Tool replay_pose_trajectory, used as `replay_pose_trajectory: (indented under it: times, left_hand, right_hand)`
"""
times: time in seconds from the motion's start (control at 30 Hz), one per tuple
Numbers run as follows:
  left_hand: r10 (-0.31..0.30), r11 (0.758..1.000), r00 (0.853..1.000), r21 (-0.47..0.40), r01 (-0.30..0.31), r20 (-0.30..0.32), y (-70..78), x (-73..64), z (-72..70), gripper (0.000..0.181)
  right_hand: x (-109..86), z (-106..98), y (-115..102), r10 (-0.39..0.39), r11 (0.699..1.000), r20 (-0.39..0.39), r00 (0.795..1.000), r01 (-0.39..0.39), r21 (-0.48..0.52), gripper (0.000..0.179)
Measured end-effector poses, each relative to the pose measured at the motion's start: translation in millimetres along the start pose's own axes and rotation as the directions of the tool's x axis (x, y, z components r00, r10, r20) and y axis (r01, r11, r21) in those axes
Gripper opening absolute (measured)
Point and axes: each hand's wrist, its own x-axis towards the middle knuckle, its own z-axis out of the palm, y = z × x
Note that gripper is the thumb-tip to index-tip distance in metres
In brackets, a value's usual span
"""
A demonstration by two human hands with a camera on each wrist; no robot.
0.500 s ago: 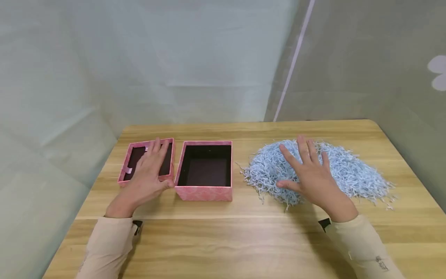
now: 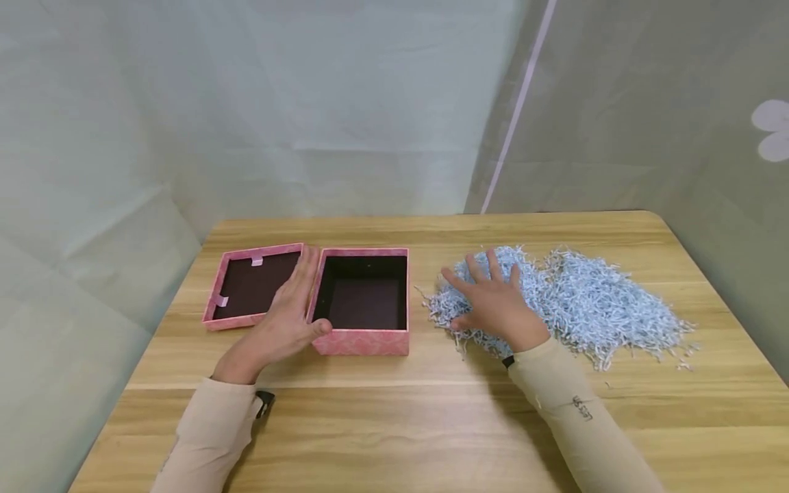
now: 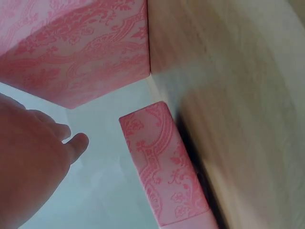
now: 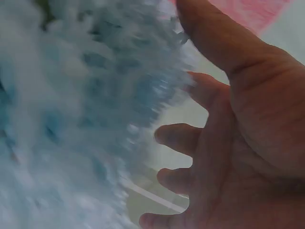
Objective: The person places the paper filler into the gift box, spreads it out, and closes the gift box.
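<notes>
A pink patterned box (image 2: 360, 342) with a black inside stands uncovered near the middle of the table. Its shallow pink lid (image 2: 246, 320) lies inside-up to the left, with two small ribbon tabs showing. My left hand (image 2: 286, 322) hovers at the box's left side, fingers straight and thumb spread by the front corner, nothing held. Over the left part of a pile of light blue shredded paper (image 2: 607, 308) is my right hand (image 2: 499, 308), fingers spread wide. In the right wrist view its fingertips come right at the edge of the shredded paper (image 4: 95, 119).
The wooden table (image 2: 382, 424) has a rounded far right corner. Pale cloth (image 2: 320, 103) hangs behind and at both sides. A few loose paper shreds (image 2: 687, 356) lie at the pile's right end.
My left hand has moved right, from over the lid to the box's left side. The right hand has moved left across the shredded paper, fingers still spread.
</notes>
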Motion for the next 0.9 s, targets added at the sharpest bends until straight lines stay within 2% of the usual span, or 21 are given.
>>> replay_pose_trajectory:
  times: [0.1,0.17,0.27,0.4,0.53,0.63,0.77,0.9]
  left_hand:
    - [0.012,1.000,1.000,-0.016,-0.012,0.010,0.0,-1.8,-0.8,0.116]
    - [0.018,0.999,1.000,-0.030,-0.017,0.010,-0.2,-3.4,-0.4,0.114]
    - [0.009,0.999,1.000,-0.041,-0.009,0.010,-1.0,-8.3,3.0,0.113]
    - [-0.011,0.997,1.000,-0.079,0.013,0.030,-1.7,-15.1,9.3,0.115]
    - [-0.044,0.991,0.997,-0.124,0.051,0.058,-0.4,-15.9,10.4,0.116]
    - [-0.121,0.982,0.988,-0.131,0.134,0.101,1.3,-15.2,8.0,0.117]
    - [-0.212,0.962,0.965,-0.145,0.234,0.152,4.0,-11.5,4.5,0.124]
    - [-0.217,0.951,0.962,-0.185,0.246,0.164,3.6,-6.7,5.3,0.129]
  right_hand:
    - [6.9,6.1,-2.2,0.034,0.999,0.067,0.997,-0.032,-0.035,0.091]
    - [9.0,10.2,-2.6,0.038,0.997,0.080,0.996,-0.032,-0.065,0.082]
    - [10.6,16.7,-2.2,0.007,0.995,0.052,0.999,-0.002,-0.096,0.065]
    - [10.5,22.1,3.6,-0.082,0.993,-0.048,0.995,0.078,-0.089,0.038]
    - [7.9,18.7,15.6,-0.156,0.984,-0.176,0.972,0.169,0.062,0.034]
    - [6.3,12.8,24.7,-0.159,0.954,-0.253,0.954,0.214,0.208,0.034]
    - [5.0,0.8,33.1,-0.064,0.914,-0.287,0.956,0.171,0.367,0.036]
    - [1.8,-13.3,39.4,0.062,0.871,-0.281,0.958,0.086,0.484,0.041]
